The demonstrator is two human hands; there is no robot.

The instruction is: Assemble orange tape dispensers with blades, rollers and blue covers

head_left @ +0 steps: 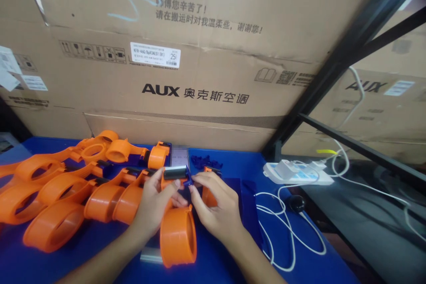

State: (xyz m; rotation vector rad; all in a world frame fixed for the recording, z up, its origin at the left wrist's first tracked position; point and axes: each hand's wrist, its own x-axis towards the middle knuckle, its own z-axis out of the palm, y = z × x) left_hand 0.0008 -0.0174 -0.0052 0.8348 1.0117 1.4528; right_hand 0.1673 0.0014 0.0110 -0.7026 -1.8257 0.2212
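In the middle of the head view, my left hand (149, 206) is closed around the head of an orange tape dispenser (175, 237). Its ring hangs toward me, and a black roller with a pale toothed blade (175, 169) faces up at the top. My right hand (221, 208) pinches a small dark blue plastic piece (189, 179) at the roller's right end; the fingertips partly hide it. Another orange dispenser (208, 197) lies behind my right fingers. More blue pieces (205, 161) are heaped just beyond the hands.
Several orange dispensers (55, 226) crowd the left of the blue table (213, 270). A phone (179, 155) stands at the back, and shiny metal strips (151, 256) lie near me. Right, a white power strip (299, 174) trails loose cables. Cardboard boxes (206, 66) and a black frame (319, 84) bound the table.
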